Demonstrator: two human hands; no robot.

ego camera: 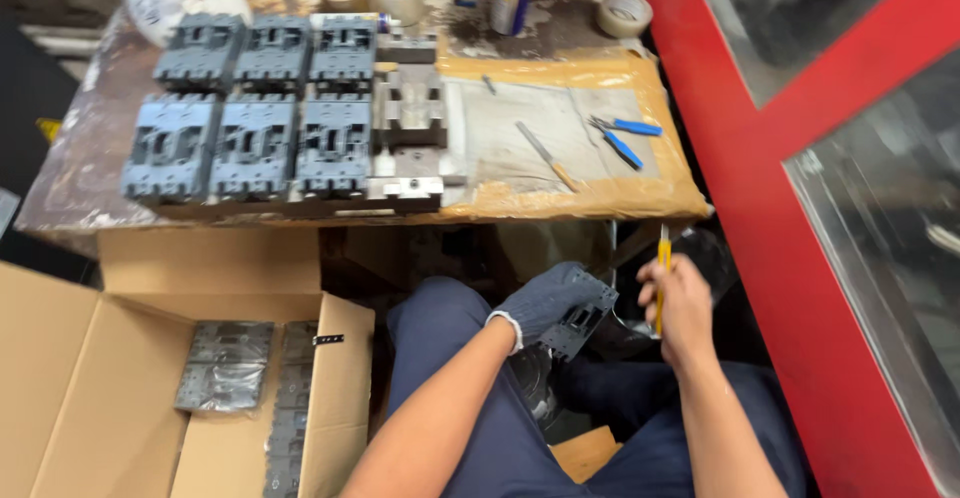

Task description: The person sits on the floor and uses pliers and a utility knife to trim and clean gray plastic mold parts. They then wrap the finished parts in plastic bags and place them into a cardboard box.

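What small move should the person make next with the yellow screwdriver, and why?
Probably bring the screwdriver tip across to the grey plastic part. The gloved left hand holds that part over the lap, while the bare right hand holds the tool upright beside it, apart from it. The tip is not yet on the part.

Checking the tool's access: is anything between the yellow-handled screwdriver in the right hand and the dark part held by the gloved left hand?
Nothing visible. The right hand holds the screwdriver upright beside the dark part gripped by the gloved left hand; only open space separates them.
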